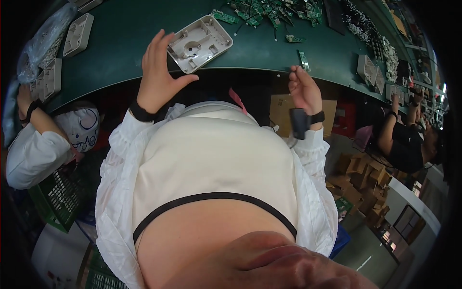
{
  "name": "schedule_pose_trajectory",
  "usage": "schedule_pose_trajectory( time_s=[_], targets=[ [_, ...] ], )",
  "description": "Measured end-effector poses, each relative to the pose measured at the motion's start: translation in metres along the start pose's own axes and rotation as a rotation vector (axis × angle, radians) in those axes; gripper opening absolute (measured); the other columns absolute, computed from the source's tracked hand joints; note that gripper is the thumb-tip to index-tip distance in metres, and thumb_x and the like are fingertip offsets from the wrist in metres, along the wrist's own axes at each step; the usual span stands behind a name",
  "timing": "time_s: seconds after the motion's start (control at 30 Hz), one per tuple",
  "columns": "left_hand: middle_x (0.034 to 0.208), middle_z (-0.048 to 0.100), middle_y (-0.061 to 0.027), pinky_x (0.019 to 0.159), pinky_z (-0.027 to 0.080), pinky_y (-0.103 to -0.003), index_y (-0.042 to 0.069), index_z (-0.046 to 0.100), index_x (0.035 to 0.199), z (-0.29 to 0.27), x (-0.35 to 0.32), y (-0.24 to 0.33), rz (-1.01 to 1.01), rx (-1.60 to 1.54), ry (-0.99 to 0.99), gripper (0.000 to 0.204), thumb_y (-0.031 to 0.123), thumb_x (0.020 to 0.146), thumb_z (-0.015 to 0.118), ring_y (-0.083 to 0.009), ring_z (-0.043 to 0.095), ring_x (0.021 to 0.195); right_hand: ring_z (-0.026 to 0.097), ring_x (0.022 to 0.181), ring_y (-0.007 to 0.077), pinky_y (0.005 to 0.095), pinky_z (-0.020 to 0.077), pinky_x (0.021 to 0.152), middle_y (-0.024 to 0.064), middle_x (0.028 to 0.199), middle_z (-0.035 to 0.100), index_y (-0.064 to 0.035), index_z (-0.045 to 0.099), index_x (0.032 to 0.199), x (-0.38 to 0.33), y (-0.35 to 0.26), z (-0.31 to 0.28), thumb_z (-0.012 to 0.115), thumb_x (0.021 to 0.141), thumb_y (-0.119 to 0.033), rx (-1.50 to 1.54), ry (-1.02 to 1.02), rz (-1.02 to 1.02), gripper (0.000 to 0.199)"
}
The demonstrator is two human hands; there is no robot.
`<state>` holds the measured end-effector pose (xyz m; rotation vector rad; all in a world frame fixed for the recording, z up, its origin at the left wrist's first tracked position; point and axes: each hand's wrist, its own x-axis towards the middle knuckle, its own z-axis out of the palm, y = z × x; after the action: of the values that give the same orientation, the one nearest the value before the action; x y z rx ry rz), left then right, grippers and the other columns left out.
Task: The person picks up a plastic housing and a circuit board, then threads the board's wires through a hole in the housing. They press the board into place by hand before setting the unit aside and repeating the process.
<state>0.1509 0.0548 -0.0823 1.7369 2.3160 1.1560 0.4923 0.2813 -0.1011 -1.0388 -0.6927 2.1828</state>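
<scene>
A light grey plastic housing lies open side up near the front edge of the green table, showing ribs and a round hole. My left hand is open beside its left end, with thumb and fingers spread; whether the fingertips touch the housing is unclear. To the right, my right hand is raised at the table edge with fingers curled and tips together. What those fingers hold, if anything, is hidden. Just beyond them is a narrow green circuit board.
A pile of green circuit boards with wires lies at the back. More housings sit left, beside a clear plastic bag; others lie right near small white parts. People work on both sides. Cardboard boxes are stacked behind.
</scene>
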Motion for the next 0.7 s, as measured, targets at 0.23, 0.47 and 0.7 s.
schedule_pose_trajectory(
  time_s=[0.23, 0.47, 0.7],
  targets=[
    [0.152, 0.047, -0.0235, 0.117, 0.037, -0.050, 0.003, 0.035, 0.155, 0.010, -0.003, -0.003, -0.143, -0.167, -0.088, 0.119, 0.031, 0.061, 0.101, -0.0445, 0.047, 0.138, 0.069, 0.114, 0.0250, 0.0297, 0.0612, 0.090, 0.0134, 0.121, 0.070, -0.0038, 0.067, 0.116, 0.014, 0.016, 0.015, 0.062, 0.102, 0.001, 0.445, -0.319, 0.122, 0.015],
    [0.151, 0.047, -0.0213, 0.116, 0.038, -0.049, 0.005, 0.036, 0.155, 0.006, -0.004, 0.006, -0.031, -0.142, -0.035, 0.117, 0.029, 0.060, 0.101, -0.0418, 0.047, 0.137, 0.073, 0.108, 0.0270, 0.0323, 0.0624, 0.089, 0.0162, 0.116, 0.073, 0.0017, 0.069, 0.114, 0.011, 0.047, 0.110, 0.067, 0.098, 0.004, -0.169, -0.434, -0.276, 0.016],
    [0.150, 0.045, -0.0178, 0.115, 0.039, -0.048, 0.009, 0.039, 0.153, 0.004, -0.005, 0.013, 0.008, -0.146, -0.042, 0.112, 0.028, 0.061, 0.101, -0.0401, 0.046, 0.138, 0.076, 0.096, 0.0252, 0.0313, 0.0628, 0.085, 0.0168, 0.107, 0.076, 0.0063, 0.071, 0.111, 0.010, 0.068, 0.151, 0.070, 0.096, 0.003, -0.516, -0.415, -0.366, 0.016]
  ],
)
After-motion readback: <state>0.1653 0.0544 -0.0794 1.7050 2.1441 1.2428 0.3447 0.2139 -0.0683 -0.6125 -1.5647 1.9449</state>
